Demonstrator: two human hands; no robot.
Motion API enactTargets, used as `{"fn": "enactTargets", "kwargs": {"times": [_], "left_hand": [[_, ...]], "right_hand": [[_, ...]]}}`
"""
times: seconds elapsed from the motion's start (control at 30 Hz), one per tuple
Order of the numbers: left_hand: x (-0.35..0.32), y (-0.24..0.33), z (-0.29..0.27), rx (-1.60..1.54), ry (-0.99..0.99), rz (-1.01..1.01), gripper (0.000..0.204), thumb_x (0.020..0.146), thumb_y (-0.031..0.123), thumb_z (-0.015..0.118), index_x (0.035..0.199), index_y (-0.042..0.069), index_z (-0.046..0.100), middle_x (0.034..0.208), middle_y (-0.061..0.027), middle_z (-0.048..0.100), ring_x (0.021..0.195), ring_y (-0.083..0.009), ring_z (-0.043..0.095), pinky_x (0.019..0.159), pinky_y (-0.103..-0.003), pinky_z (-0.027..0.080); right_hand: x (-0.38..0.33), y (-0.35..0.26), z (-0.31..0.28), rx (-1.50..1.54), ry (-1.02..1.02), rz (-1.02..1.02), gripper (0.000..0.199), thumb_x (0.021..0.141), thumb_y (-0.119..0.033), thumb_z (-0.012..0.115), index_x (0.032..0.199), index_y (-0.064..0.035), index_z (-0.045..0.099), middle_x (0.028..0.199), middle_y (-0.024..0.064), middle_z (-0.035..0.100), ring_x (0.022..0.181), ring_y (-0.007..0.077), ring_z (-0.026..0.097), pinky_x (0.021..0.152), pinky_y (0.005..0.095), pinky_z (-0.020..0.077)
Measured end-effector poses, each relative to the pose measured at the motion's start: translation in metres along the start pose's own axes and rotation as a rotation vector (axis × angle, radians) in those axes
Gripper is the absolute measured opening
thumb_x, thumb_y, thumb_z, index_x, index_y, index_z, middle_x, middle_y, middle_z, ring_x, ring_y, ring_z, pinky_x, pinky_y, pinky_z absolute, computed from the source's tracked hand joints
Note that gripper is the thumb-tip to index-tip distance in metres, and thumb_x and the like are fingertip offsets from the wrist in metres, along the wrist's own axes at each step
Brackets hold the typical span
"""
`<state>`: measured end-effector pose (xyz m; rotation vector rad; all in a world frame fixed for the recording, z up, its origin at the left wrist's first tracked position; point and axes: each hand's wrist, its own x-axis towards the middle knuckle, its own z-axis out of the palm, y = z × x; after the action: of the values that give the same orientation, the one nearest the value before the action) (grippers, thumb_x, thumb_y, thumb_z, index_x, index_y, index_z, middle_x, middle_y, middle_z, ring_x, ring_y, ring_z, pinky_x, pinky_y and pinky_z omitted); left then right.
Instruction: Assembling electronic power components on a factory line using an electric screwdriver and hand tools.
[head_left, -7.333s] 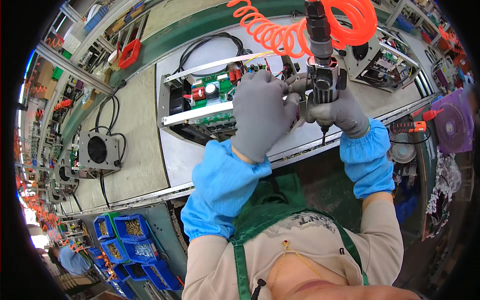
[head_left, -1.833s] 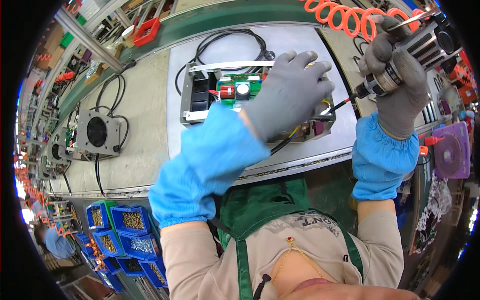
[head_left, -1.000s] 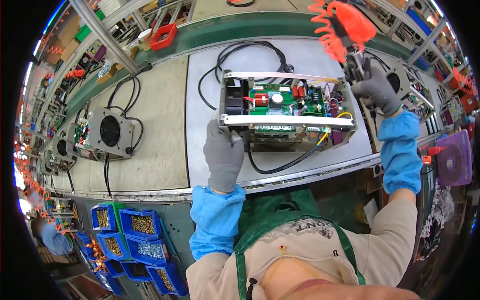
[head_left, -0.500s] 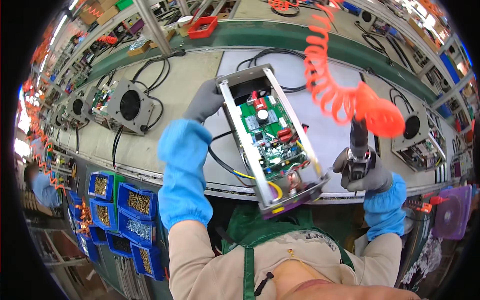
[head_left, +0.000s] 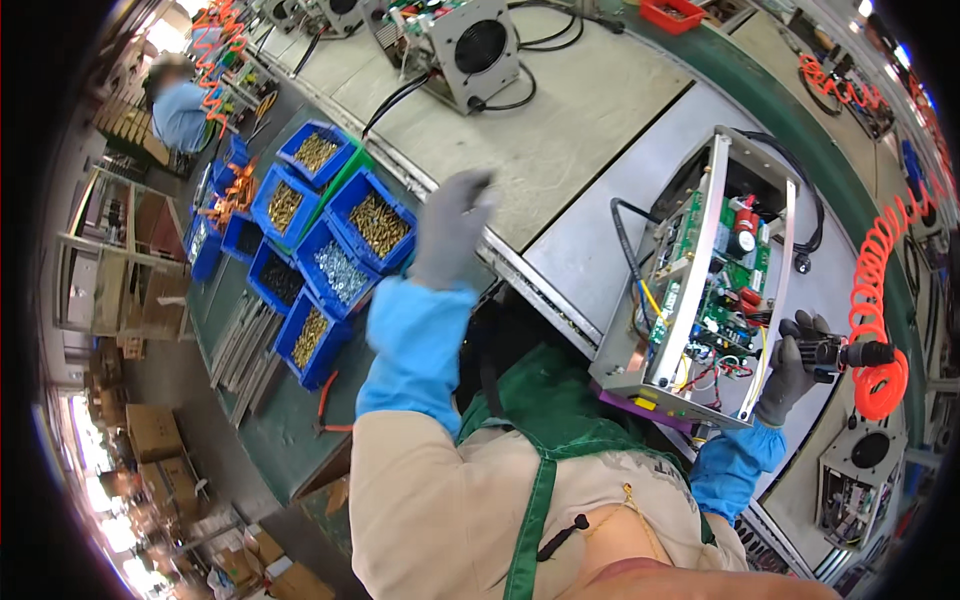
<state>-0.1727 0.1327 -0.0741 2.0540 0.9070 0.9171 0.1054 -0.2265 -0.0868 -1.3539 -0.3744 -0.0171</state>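
Left hand [head_left: 450,228] raised, empty (blurred); right hand [head_left: 792,368] fisted.

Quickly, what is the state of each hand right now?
Left hand: open, holding nothing, above the blue bins of screws.
Right hand: closed around the power screwdriver.

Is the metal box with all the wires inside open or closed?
Open. The metal box has no cover on top, so its green circuit board and coloured wires show plainly inside the frame.
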Motion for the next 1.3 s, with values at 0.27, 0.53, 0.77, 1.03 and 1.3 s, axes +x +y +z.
{"fn": "enactTargets", "kwargs": {"times": [0.27,0.53,0.77,1.03,1.3], "left_hand": [[-0.122,-0.070,-0.060,0.373,0.104,-0.194,0.027,0.082,0.016,0.066,0.107,0.007,0.064,0.099,-0.0094,0.061,0.090,-0.0265,0.062,0.077,-0.035,0.050],[-0.105,-0.094,-0.046,0.725,-0.005,-0.178,0.015,0.083,0.019,0.063,0.096,0.012,0.065,0.097,-0.0101,0.060,0.093,-0.0306,0.058,0.081,-0.041,0.047],[-0.095,-0.079,-0.039,0.455,0.198,-0.028,0.010,0.087,0.010,0.056,0.094,0.003,0.060,0.091,-0.0104,0.060,0.079,-0.0245,0.059,0.071,-0.034,0.048],[0.013,0.108,0.043,-0.780,-0.518,-0.255,0.021,0.089,0.010,0.055,0.108,0.001,0.054,0.090,-0.0072,0.058,0.076,-0.0099,0.050,0.065,-0.022,0.040],[0.023,0.162,0.097,-1.027,-0.788,-0.099,0.035,0.093,0.032,0.060,0.108,0.001,0.057,0.088,-0.0049,0.061,0.069,-0.0063,0.053,0.059,-0.018,0.042]], "right_hand": [[-0.011,0.012,0.000,-0.095,-0.060,0.085,0.054,0.076,0.011,0.057,0.128,0.0007,0.046,0.090,0.0021,0.059,0.073,0.0084,0.056,0.061,0.0227,0.0461],[-0.018,0.025,-0.016,0.001,-0.072,0.024,0.060,0.072,0.004,0.065,0.128,0.0017,0.044,0.094,0.0054,0.060,0.080,0.0129,0.059,0.072,0.0279,0.0511],[-0.005,-0.027,0.007,-0.061,0.121,0.060,0.046,0.078,0.001,0.059,0.122,0.0005,0.048,0.075,0.0099,0.056,0.054,0.0089,0.048,0.077,0.0322,0.0514],[0.044,-0.150,0.047,0.609,-0.175,-0.531,0.048,0.080,-0.018,0.058,0.123,0.0013,0.048,0.067,-0.0028,0.038,0.062,0.0106,0.042,0.079,0.0366,0.0411],[0.057,-0.166,0.097,0.899,-0.777,-0.536,0.059,0.087,-0.026,0.057,0.138,-0.0042,0.038,0.067,-0.0066,0.040,0.070,0.0114,0.043,0.086,0.0398,0.0370]]}}
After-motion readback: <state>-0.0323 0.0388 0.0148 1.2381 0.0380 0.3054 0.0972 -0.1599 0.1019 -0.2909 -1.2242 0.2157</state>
